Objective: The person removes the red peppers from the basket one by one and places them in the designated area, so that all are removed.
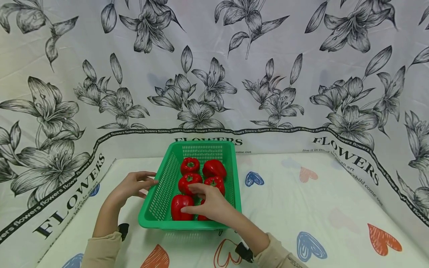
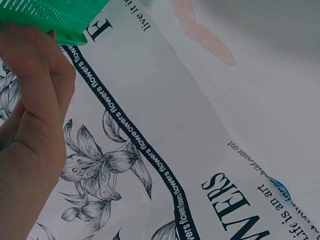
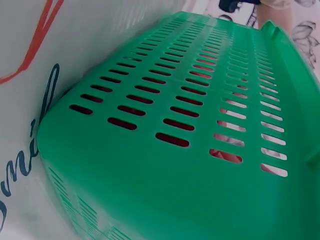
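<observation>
Several red bell peppers (image 1: 214, 169) lie in a green slotted plastic basket (image 1: 236, 175). My right hand (image 1: 209, 203) reaches over the basket's front edge, thumb and fingers spread apart. Its thumb overlaps the front-left bell pepper (image 1: 179, 206), while its fingertips are right at the middle-left bell pepper (image 1: 188, 181). Part of another front pepper is hidden under this hand. At the basket's left rim is my left hand (image 1: 135, 185), fingers loosely bent with their tips at the rim; the left wrist view shows this hand (image 2: 37, 75) beside the green basket (image 2: 55, 17).
The basket stands on a white cloth (image 1: 275, 208) printed with red and blue hearts. Behind it hangs a white curtain (image 1: 234, 74) with black flower drawings and lettering. In the right wrist view the slotted outer wall of the basket (image 3: 150, 175) fills most of the picture.
</observation>
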Demonstrator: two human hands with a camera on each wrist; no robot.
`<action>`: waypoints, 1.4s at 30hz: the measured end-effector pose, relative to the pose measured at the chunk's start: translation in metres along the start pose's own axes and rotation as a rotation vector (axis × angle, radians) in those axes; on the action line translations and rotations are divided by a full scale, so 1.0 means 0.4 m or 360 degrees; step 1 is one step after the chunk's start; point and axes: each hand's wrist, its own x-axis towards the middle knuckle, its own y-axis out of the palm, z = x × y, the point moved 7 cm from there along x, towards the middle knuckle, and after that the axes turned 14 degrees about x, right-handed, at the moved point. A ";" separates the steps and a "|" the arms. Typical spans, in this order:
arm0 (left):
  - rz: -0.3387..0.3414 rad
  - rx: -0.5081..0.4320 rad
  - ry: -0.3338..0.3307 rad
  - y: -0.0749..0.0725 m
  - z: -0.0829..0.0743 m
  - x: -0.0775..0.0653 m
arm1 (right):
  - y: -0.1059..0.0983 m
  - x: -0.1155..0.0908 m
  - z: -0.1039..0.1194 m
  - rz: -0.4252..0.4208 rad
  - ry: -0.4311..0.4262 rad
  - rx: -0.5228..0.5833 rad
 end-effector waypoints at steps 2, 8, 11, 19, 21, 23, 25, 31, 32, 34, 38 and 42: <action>0.0003 0.0000 0.0003 0.000 0.000 0.001 | -0.001 0.000 0.001 0.0002 -0.0001 -0.0011; 0.0008 -0.0001 0.0005 0.000 0.001 0.003 | -0.022 -0.002 0.010 0.0000 -0.0034 -0.0071; 0.0005 0.0004 -0.0003 -0.001 0.002 0.002 | -0.029 -0.005 0.010 0.0014 -0.0028 -0.0087; 0.0008 -0.0005 -0.0001 -0.001 0.003 0.002 | -0.042 -0.012 0.005 0.0063 0.0007 -0.0174; 0.0009 -0.0008 0.0002 -0.001 0.003 0.002 | -0.049 -0.016 0.004 0.0075 0.0021 -0.0199; 0.0010 -0.0008 0.0004 -0.001 0.003 0.002 | -0.058 -0.021 0.003 0.0089 0.0045 -0.0209; 0.0012 -0.0008 0.0000 -0.001 0.002 0.002 | -0.065 -0.024 0.004 0.0109 0.0065 -0.0219; 0.0019 -0.0015 0.0000 -0.003 0.001 0.001 | -0.068 -0.032 0.008 0.0179 0.0136 -0.0317; 0.0020 -0.0017 -0.0001 -0.003 0.001 0.001 | -0.067 -0.033 0.009 0.0185 0.0144 -0.0341; 0.0023 -0.0012 0.0009 -0.003 -0.001 0.000 | -0.065 -0.034 0.010 0.0190 0.0143 -0.0379; 0.0021 -0.0012 0.0018 -0.002 -0.003 -0.001 | -0.063 -0.033 0.013 0.0173 0.0119 -0.0425; 0.0015 -0.0019 0.0017 -0.003 -0.002 -0.002 | -0.059 -0.033 0.014 0.0153 0.0118 -0.0457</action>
